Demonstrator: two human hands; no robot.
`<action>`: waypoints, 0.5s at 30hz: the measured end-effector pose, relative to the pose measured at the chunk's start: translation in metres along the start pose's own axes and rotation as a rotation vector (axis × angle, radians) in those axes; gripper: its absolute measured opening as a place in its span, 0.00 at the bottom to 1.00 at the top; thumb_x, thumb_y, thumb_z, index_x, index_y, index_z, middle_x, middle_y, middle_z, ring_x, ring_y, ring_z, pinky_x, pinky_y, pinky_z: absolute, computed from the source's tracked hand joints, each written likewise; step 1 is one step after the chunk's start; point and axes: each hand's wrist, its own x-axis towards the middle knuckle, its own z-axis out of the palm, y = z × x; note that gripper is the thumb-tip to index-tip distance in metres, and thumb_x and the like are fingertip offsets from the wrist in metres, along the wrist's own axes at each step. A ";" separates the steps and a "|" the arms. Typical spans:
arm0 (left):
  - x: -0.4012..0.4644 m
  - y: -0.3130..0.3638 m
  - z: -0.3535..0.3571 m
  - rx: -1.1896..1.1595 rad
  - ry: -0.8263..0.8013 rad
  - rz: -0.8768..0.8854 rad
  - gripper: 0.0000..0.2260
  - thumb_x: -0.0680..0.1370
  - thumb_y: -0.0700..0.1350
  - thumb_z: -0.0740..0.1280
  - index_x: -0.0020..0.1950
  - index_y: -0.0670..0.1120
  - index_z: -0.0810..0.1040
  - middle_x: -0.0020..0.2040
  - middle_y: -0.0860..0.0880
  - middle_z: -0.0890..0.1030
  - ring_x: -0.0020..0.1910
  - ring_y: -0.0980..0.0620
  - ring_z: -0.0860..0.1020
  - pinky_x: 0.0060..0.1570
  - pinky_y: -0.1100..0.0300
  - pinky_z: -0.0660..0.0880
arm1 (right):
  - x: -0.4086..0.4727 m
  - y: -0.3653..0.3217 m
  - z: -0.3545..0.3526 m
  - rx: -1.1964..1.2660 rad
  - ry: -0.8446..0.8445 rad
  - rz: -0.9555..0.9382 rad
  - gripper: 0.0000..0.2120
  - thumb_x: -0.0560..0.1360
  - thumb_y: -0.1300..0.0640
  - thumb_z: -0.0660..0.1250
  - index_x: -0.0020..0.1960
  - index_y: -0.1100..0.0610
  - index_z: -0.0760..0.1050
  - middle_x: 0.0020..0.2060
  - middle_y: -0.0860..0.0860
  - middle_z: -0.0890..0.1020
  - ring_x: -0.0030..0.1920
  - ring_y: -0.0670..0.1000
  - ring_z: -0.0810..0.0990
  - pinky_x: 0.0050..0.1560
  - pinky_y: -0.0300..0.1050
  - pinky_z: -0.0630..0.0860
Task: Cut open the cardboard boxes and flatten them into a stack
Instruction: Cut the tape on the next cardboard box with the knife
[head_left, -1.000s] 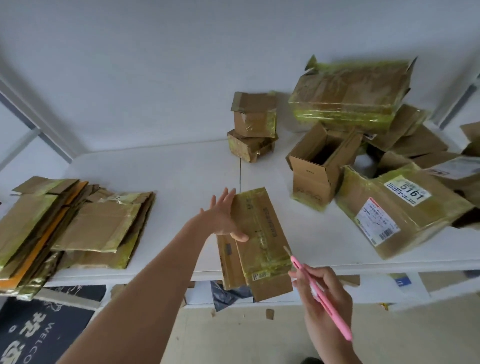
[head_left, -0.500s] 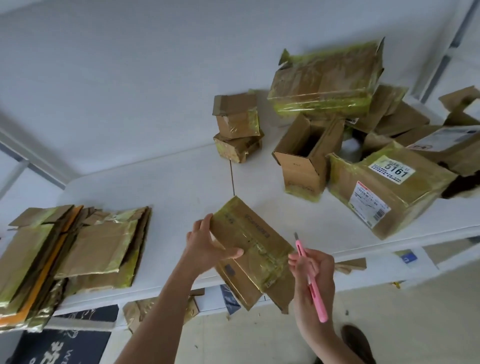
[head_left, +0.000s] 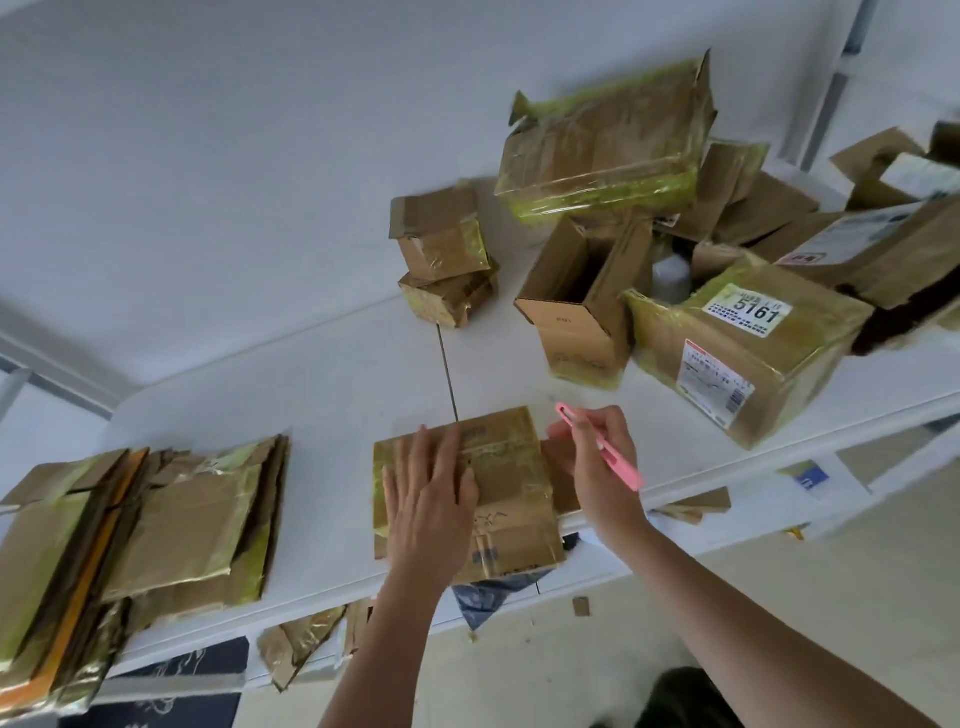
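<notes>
brown cardboard, shiny with yellowish tape, now lies flat at the near edge of the white table (head_left: 322, 395): the flattened box (head_left: 511, 467), held up in the air half a second ago, has come down onto the tabletop. the left hand (head_left: 428, 506) has let go of its edge and presses on top with the palm down and fingers spread. the right hand (head_left: 587, 457) is closed around the pink cutter (head_left: 597, 447) while its fingertips push at the box's right edge. by my reading the cutting on this one is done and it is being squashed flat; it still needs carrying over to the stack of flattened boxes (head_left: 171, 519) at the left end of the table. further back, the open box (head_left: 576, 306), the box labelled 5161 (head_left: 737, 353) and the pile behind them look uncut, so plenty remains.
</notes>
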 end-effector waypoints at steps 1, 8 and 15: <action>0.003 -0.001 0.002 0.032 -0.065 0.044 0.27 0.83 0.61 0.48 0.80 0.59 0.43 0.82 0.51 0.42 0.79 0.49 0.38 0.77 0.46 0.37 | -0.002 0.000 -0.004 0.063 0.004 0.049 0.05 0.82 0.62 0.60 0.49 0.63 0.70 0.38 0.53 0.82 0.44 0.53 0.83 0.50 0.51 0.81; 0.017 -0.008 -0.003 0.107 -0.302 0.012 0.43 0.73 0.73 0.59 0.79 0.61 0.39 0.80 0.54 0.37 0.78 0.50 0.35 0.76 0.45 0.37 | -0.009 -0.010 -0.013 0.305 0.017 0.268 0.04 0.81 0.67 0.59 0.51 0.62 0.72 0.38 0.59 0.80 0.42 0.51 0.83 0.48 0.49 0.83; 0.018 -0.008 -0.005 0.103 -0.346 0.021 0.41 0.76 0.69 0.60 0.79 0.61 0.38 0.80 0.54 0.36 0.78 0.49 0.33 0.76 0.46 0.36 | -0.005 0.000 -0.006 0.178 -0.058 0.223 0.05 0.81 0.63 0.61 0.52 0.62 0.75 0.39 0.56 0.82 0.44 0.53 0.83 0.49 0.47 0.81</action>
